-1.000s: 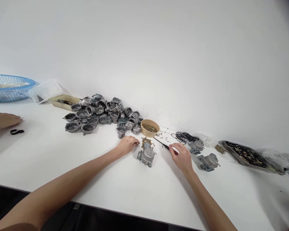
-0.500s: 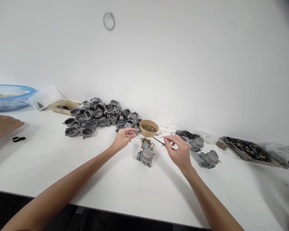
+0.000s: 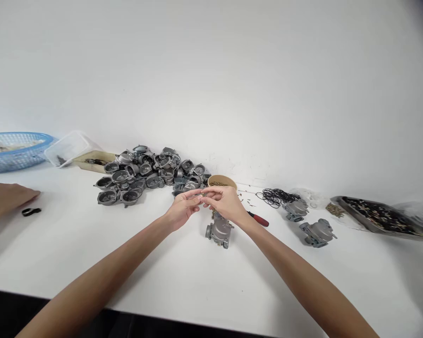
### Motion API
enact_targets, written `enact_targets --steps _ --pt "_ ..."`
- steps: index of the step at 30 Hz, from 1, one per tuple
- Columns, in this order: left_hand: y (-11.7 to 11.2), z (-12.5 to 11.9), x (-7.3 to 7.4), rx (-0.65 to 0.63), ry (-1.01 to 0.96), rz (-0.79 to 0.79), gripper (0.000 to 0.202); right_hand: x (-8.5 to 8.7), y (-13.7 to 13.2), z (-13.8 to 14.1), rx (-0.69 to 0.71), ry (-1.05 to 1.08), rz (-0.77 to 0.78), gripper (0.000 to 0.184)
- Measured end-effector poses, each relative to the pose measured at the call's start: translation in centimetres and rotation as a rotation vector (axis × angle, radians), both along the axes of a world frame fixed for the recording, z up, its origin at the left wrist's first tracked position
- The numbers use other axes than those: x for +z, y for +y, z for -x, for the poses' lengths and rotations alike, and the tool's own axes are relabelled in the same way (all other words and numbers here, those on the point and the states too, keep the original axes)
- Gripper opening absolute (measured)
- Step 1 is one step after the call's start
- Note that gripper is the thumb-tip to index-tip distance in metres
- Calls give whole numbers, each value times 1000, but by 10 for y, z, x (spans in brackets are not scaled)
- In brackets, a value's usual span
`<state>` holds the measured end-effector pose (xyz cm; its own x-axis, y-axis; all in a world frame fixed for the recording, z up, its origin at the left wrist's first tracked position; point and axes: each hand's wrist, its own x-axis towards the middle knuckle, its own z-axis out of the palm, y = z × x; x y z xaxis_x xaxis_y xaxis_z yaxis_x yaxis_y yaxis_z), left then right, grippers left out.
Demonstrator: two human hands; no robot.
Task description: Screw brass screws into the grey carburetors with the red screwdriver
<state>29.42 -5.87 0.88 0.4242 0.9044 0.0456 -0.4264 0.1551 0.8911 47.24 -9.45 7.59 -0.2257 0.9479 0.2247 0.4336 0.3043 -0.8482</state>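
The fingertips of my left hand (image 3: 182, 207) and my right hand (image 3: 226, 203) meet in front of the round tan bowl (image 3: 232, 180). Both are pinched closed around something too small to make out. Just below them a grey metal carburetor (image 3: 221, 231) stands on the table, its top partly covered by my right hand. The small brass pieces beside it are mostly hidden. A screwdriver with a red and black handle (image 3: 260, 219) lies right of my right wrist, its shaft hidden behind the hand.
Many carburetor bodies (image 3: 146, 173) are heaped at left. Two carburetors (image 3: 317, 233), black rubber rings (image 3: 273, 197) and a dark tray of small parts (image 3: 377, 216) are at right. Another person's hand (image 3: 12, 197) rests near a black clip (image 3: 31, 212) and a blue basket (image 3: 19, 162).
My right hand has moved left from the screwdriver, uncovering its red handle. My hands, apart before, now touch at the fingertips. The view has shifted slightly.
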Motion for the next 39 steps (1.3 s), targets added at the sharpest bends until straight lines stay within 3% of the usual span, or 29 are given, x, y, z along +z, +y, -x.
enact_targets --steps 7,19,26,30,32,35,39 --pt "0 3 2 -6 -14 66 45 0 6 -5 -4 -24 -5 13" --pt "-5 2 11 -11 104 -93 45 -2 -4 -13 10 17 -48 12" --pt "-6 1 13 -66 69 -70 30 8 -6 -52 -122 -2 -54 17" --pt "-3 4 11 -83 97 -27 30 -5 -15 -80 -192 -32 -52 22" --pt "-3 6 12 -70 193 -84 31 -20 -22 -92 -223 -14 -20 26" --pt "-9 8 17 -84 433 -335 23 -43 -31 -109 -256 44 126 33" --pt "-24 7 24 -238 598 -621 11 -60 -35 -123 -257 86 266 37"
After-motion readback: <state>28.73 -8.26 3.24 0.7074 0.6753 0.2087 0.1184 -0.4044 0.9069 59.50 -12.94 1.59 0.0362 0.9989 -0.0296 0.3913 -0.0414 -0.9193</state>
